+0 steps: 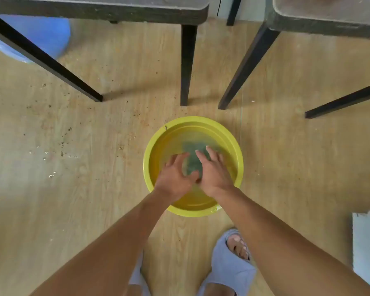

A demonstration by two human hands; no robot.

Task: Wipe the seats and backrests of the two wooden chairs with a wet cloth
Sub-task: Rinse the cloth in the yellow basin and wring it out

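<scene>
A yellow basin (193,124) of water sits on the wood floor, and both my hands are in it. My left hand (174,178) and right hand (214,176) rest with fingers spread loosely on a green cloth (192,154) lying underwater at the basin's middle, not gripping it. Beyond the basin stand two chairs, one (98,7) far-left, one (329,16) far-right. No writing is legible anywhere.

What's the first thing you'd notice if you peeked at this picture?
The round bright yellow plastic basin on the wooden floor in the middle, with water in it. The left hand and right hand reach into it onto a soaked green cloth. Behind it stand two dark-legged chairs, one at upper left and one at upper right.
</scene>
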